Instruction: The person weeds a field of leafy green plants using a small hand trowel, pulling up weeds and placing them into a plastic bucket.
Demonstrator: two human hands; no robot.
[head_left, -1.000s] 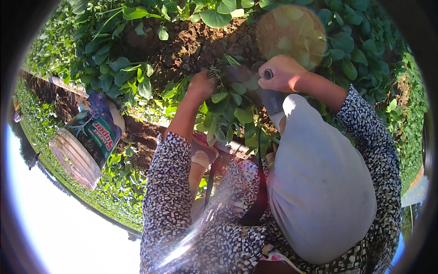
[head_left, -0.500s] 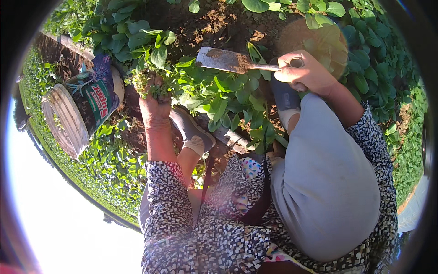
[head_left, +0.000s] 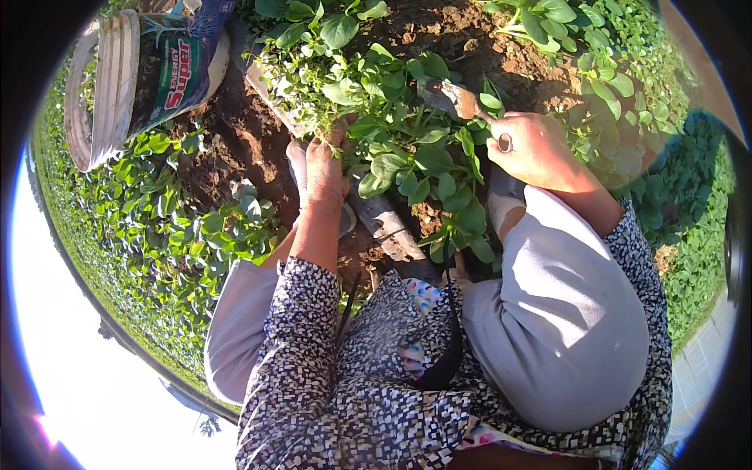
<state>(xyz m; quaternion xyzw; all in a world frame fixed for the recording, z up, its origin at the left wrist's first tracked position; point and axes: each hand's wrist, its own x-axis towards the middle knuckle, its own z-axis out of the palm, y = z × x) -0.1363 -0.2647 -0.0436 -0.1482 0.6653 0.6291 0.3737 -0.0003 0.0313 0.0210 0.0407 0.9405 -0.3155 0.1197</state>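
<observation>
Far left there's a plastic bucket with a dark green and purple label, its pale ribbed rim facing the edge of the view. Next over, the left hand is right up in some small-leaved plants, fingers half buried, so I honestly can't tell if it's gripping any stems. Just below, a pale soil-stained edging strip runs diagonally. Broad-leaved greens fill the middle between the two hands. Then the trowel, dirty metal blade among the upper leaves, the right hand wrapped tight around its hollow-ended handle.
</observation>
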